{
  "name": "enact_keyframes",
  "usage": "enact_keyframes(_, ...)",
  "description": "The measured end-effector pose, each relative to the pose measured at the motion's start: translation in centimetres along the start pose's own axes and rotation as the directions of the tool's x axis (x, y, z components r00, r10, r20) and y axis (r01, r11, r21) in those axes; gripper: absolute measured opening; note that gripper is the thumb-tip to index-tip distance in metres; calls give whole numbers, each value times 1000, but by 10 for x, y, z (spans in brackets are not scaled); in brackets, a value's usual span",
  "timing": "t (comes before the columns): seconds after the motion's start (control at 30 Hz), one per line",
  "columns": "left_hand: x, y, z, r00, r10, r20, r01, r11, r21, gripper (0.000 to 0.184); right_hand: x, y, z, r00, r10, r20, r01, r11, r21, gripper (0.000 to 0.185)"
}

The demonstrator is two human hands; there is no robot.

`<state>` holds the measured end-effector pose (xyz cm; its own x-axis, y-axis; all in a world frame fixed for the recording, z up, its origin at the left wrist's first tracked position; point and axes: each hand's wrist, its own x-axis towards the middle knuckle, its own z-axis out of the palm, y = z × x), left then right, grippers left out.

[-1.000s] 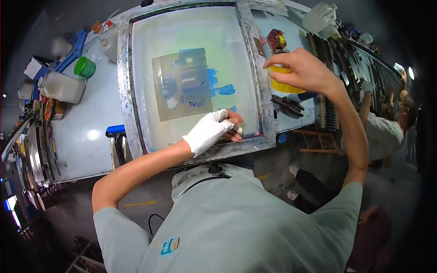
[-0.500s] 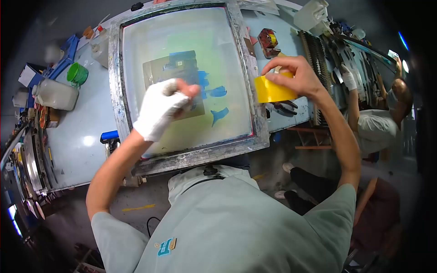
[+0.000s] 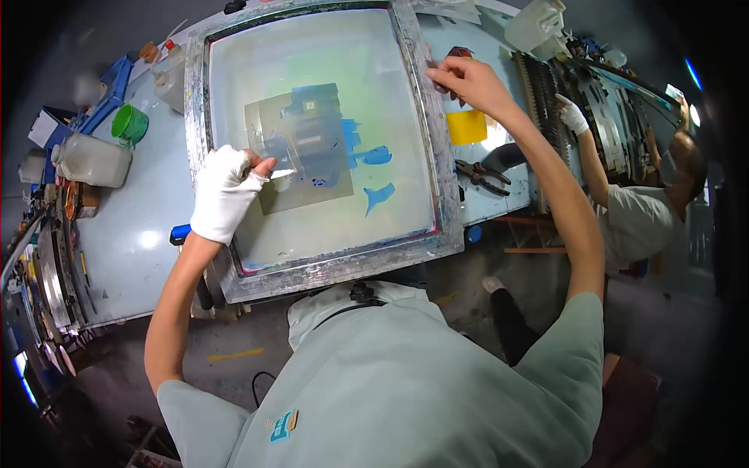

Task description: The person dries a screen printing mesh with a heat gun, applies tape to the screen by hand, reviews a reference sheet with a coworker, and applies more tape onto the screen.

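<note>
A metal-framed printing screen (image 3: 347,269) lies before me, its pale mesh (image 3: 374,78) carrying a grey rectangular sheet or area (image 3: 269,199) and pieces of blue tape (image 3: 376,155). My left hand (image 3: 226,191), in a white glove with bare fingertips, is closed in a pinch over the mesh's left side. A small pale sliver shows at its fingertips; I cannot make out what it is. My bare right hand (image 3: 474,82) has its fingers pressed together at the frame's right bar, what they hold being hidden. Below that hand, a yellow tape roll (image 3: 466,127) is on the table.
Pliers (image 3: 482,178) lie right of the screen, and a dark red tool (image 3: 460,52) is partly behind my right hand. On the left stand a green cup (image 3: 129,124) and a whitish plastic jug (image 3: 94,160). Another person's gloved hand (image 3: 573,115) is at the right rack.
My right hand has let go of the yellow tape roll, now on the table, and moved up to the frame bar. My left hand has moved left and down, uncovering the grey area.
</note>
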<state>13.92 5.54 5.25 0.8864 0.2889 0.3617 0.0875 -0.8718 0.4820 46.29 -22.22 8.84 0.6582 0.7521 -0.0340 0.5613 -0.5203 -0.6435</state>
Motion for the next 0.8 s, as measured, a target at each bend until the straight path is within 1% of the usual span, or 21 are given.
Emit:
enact_keyframes(0.07,0,-1,-1,1000,-10,21,10,1000,-17,19,-3,-8,-6,999,-27,21,27,1000,-1,31)
enact_keyframes(0.13,0,-1,-2,999,48,2,-48,999,7,22,-30,-38,-4,989,119,90,-125,990,58,30)
enact_keyframes(0.17,1,1,-2,999,47,4,-47,999,13,21,-41,-31,4,991,-29,128,29,1000,6,31)
enact_keyframes(0.2,1,-2,-1,999,39,-11,-39,999,-1,21,-53,-46,8,966,114,232,-131,989,63,31)
enact_keyframes(0.27,1,0,-2,1000,-3,15,4,1000,-30,21,-54,-32,17,980,-22,198,28,999,-27,32)
enact_keyframes(0.3,0,-2,0,1000,-18,5,18,1000,-7,20,-53,-32,17,977,20,211,-20,1000,-5,31)
enact_keyframes(0.33,0,-2,0,1000,-17,5,17,1000,-7,20,-52,-38,17,981,39,191,-43,999,19,28)
enact_keyframes(0.4,0,-2,-1,1000,3,15,-2,999,-44,22,-48,-42,14,974,20,227,-11,999,-42,27)
enact_keyframes(0.43,-1,-2,-1,1000,15,3,-15,1000,-13,23,-48,-49,13,969,39,242,-29,999,-45,28)
enact_keyframes(0.47,0,-3,-3,997,-32,68,33,999,-28,22,-46,-56,12,964,58,258,-35,995,-92,29)
enact_keyframes(0.53,0,-3,-2,999,43,-7,-43,999,-8,22,-43,-57,12,959,74,273,-45,993,-110,29)
enact_keyframes(0.57,-1,-3,-2,999,40,-8,-40,999,-8,22,-41,-58,13,958,73,276,-44,993,-111,29)
enact_keyframes(0.63,-1,-4,-1,1000,12,5,-12,1000,-17,23,-40,-56,17,964,-68,258,155,929,-335,27)
enact_keyframes(0.67,0,-3,-1,1000,18,9,-17,1000,-17,23,-44,-52,18,963,-111,245,190,926,-327,27)
enact_keyframes(0.73,-1,-3,-2,1000,16,10,-15,1000,-19,23,-63,-54,15,928,-56,368,179,934,-310,26)
enact_keyframes(0.77,1,-3,-4,998,-33,60,35,998,-48,24,-73,-53,14,908,-52,415,192,933,-303,28)
enact_keyframes(0.8,0,-3,-5,998,-45,52,47,998,-51,24,-83,-54,15,923,-80,375,219,913,-345,32)
